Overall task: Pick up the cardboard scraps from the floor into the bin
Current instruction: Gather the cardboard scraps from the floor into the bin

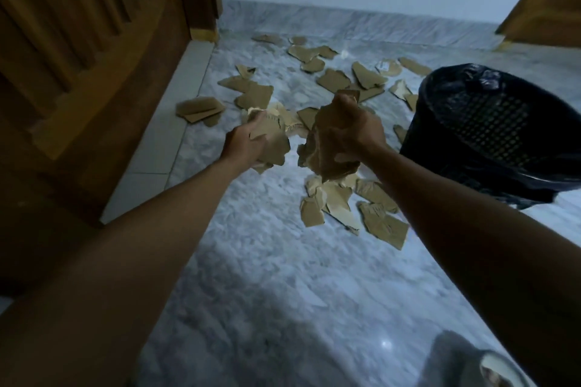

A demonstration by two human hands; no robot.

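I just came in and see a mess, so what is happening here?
A person is clearing torn cardboard from the marble floor. The left hand and the right hand each grip a bunch of scraps. The black bin stands to the right. Many scraps lie on the floor.

A: Tally, head view. Hands: two, the left hand (pixel 243 144) and the right hand (pixel 349 129), each gripping a bundle of torn cardboard.

B: Bins?

A: One, the black mesh bin (pixel 490 129), at 3 o'clock, lined with one black bag (pixel 471 78).

B: Loose scraps on the marble floor (pixel 267 261)?

A: Roughly two dozen cardboard scraps (pixel 333 80); overlaps prevent an exact count. Most lie toward 12 o'clock; about five sit at centre.

B: Doors?

A: Two wooden doors, one at 10 o'clock (pixel 94 56), one at 2 o'clock (pixel 547 9).
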